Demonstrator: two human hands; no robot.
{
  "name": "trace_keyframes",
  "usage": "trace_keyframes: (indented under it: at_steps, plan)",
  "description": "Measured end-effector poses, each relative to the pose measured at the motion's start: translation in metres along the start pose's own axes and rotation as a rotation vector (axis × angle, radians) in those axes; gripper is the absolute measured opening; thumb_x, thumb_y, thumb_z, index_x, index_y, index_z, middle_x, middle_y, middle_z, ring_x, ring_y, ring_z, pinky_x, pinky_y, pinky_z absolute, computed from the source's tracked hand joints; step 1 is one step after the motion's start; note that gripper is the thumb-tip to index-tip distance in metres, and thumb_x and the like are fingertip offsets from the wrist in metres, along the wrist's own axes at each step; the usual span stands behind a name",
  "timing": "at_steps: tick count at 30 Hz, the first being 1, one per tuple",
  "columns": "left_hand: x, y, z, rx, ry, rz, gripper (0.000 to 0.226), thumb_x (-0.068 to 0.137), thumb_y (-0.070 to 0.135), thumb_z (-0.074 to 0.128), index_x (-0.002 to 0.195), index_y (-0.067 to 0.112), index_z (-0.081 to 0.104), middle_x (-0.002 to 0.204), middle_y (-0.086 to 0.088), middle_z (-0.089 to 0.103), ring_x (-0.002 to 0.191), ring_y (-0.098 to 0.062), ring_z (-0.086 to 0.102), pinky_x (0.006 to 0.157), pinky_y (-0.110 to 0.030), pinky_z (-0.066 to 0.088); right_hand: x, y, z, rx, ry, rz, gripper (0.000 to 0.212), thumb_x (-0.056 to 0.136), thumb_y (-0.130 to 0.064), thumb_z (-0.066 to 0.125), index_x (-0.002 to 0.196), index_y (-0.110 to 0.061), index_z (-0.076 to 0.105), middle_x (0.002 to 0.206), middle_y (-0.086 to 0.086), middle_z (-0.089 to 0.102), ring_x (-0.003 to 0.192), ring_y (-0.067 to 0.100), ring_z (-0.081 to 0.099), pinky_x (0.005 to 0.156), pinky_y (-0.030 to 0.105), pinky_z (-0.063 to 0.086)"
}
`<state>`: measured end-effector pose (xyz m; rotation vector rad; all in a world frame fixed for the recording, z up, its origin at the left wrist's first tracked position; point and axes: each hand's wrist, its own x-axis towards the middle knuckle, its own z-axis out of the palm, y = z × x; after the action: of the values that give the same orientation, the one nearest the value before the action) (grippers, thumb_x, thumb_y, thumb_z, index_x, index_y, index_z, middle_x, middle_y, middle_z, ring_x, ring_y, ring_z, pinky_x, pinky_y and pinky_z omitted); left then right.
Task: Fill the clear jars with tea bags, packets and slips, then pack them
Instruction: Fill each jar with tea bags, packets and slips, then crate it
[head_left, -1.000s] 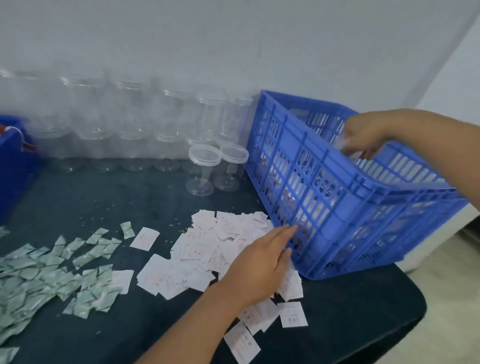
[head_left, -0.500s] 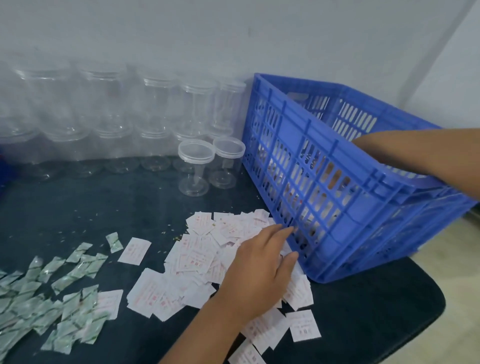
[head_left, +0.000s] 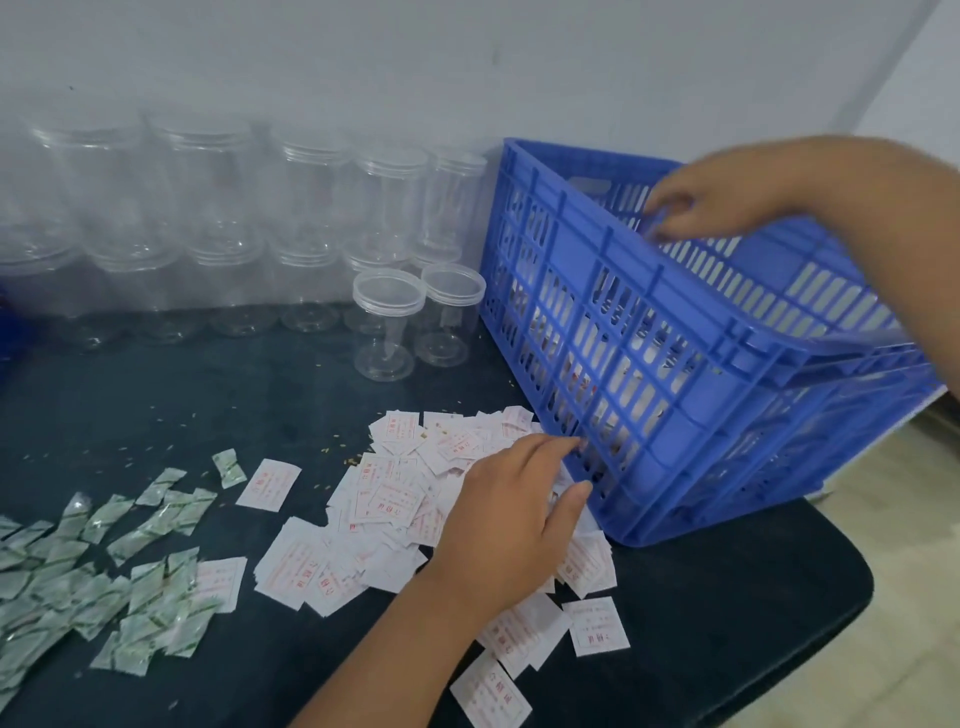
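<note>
My left hand (head_left: 514, 519) rests flat on a heap of white slips with red print (head_left: 384, 506), fingertips against the side of the blue slotted crate (head_left: 691, 332). My right hand (head_left: 727, 202) hovers over the crate's open top with its fingers loosely curled down; nothing shows in them. Filled jars are dimly visible through the crate's slots. Two lidded clear jars (head_left: 387, 322) stand just left of the crate. Small green and white packets (head_left: 104, 587) are scattered at the front left.
Rows of stacked empty clear jars (head_left: 208, 218) line the white wall at the back. The dark tabletop (head_left: 208, 395) carries loose crumbs. Its right edge (head_left: 852, 597) drops to a pale floor, and the crate overhangs it.
My right hand has come up out of the crate and now sits above its rim. My left hand has stayed on the slips. The camera view has shifted a little.
</note>
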<state>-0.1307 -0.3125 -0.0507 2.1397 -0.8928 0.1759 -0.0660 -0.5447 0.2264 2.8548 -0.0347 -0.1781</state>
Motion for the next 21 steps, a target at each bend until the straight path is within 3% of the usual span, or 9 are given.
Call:
trace_keyframes:
  at_steps: [2,4,7,8,12,14,16,18,21]
  plan:
    - [0.001,0.0,-0.003,-0.01,0.046,-0.03,0.049,0.105,0.055,0.042,0.147,0.033,0.051,0.143,0.017,0.057,0.126,0.0,0.051,0.106,-0.022,0.034,-0.006,-0.016,-0.031,0.064,0.261,0.075,0.046,0.106,-0.048,0.063,0.142,-0.019,0.065,0.133,0.008,0.072,0.122,0.032,0.065,0.105,0.042,0.046]
    - [0.002,-0.001,-0.008,-0.018,0.104,-0.059,0.046,0.105,0.056,0.043,0.143,0.033,0.055,0.138,0.018,0.06,0.124,0.001,0.051,0.103,-0.02,0.038,-0.032,-0.042,-0.04,0.173,0.513,-0.033,0.039,0.103,-0.053,0.063,0.131,-0.027,0.069,0.114,-0.005,0.073,0.108,0.023,0.069,0.092,0.034,0.048]
    - [0.002,-0.007,-0.021,-0.044,0.22,-0.128,0.035,0.105,0.054,0.047,0.131,0.036,0.064,0.125,0.023,0.064,0.112,0.005,0.056,0.082,-0.004,0.038,-0.062,-0.098,-0.024,0.463,0.67,-0.231,0.033,0.098,-0.057,0.062,0.113,-0.031,0.076,0.097,-0.018,0.073,0.087,0.002,0.069,0.077,0.017,0.051]
    - [0.002,-0.01,-0.028,-0.059,0.259,-0.165,0.03,0.104,0.054,0.049,0.124,0.039,0.065,0.12,0.025,0.065,0.106,0.006,0.058,0.074,-0.004,0.04,-0.067,-0.119,-0.015,0.576,0.692,-0.284,0.029,0.099,-0.054,0.065,0.107,-0.029,0.077,0.093,-0.017,0.074,0.085,0.003,0.07,0.076,0.015,0.052]
    - [-0.002,-0.025,-0.062,-0.147,0.447,-0.348,0.012,0.102,0.048,0.057,0.1,0.043,0.067,0.096,0.027,0.067,0.09,0.006,0.063,0.066,-0.017,0.049,-0.063,-0.203,0.037,1.174,0.712,-0.267,0.031,0.105,-0.035,0.07,0.085,-0.012,0.075,0.078,0.006,0.073,0.072,0.024,0.068,0.067,0.032,0.054]
    - [-0.008,-0.036,-0.078,-0.236,0.548,-0.448,0.013,0.1,0.045,0.06,0.093,0.04,0.069,0.088,0.024,0.07,0.083,0.002,0.066,0.066,-0.023,0.052,-0.052,-0.244,0.072,1.557,0.699,-0.077,0.045,0.106,-0.034,0.066,0.077,0.0,0.062,0.068,0.014,0.06,0.062,0.026,0.055,0.06,0.036,0.045]
    - [-0.014,-0.049,-0.089,-0.289,0.591,-0.522,0.015,0.1,0.041,0.061,0.088,0.036,0.069,0.085,0.022,0.071,0.079,0.001,0.066,0.07,-0.03,0.056,-0.038,-0.284,0.106,1.913,0.588,0.171,0.049,0.107,-0.033,0.062,0.073,-0.002,0.045,0.065,0.009,0.044,0.06,0.02,0.04,0.059,0.035,0.037]
    - [-0.018,-0.058,-0.095,-0.279,0.612,-0.55,0.019,0.101,0.038,0.061,0.084,0.033,0.068,0.083,0.021,0.071,0.077,0.001,0.066,0.069,-0.028,0.053,-0.026,-0.315,0.141,2.008,0.468,0.306,0.048,0.108,-0.032,0.059,0.066,-0.012,0.047,0.062,0.004,0.045,0.058,0.014,0.043,0.061,0.037,0.039]
    - [-0.019,-0.065,-0.102,-0.323,0.66,-0.587,0.024,0.103,0.039,0.06,0.082,0.031,0.067,0.081,0.019,0.071,0.076,-0.001,0.067,0.067,-0.023,0.049,-0.021,-0.339,0.184,1.878,0.422,0.2,0.05,0.107,-0.042,0.058,0.07,-0.008,0.056,0.067,0.014,0.058,0.064,0.015,0.053,0.063,0.039,0.046]
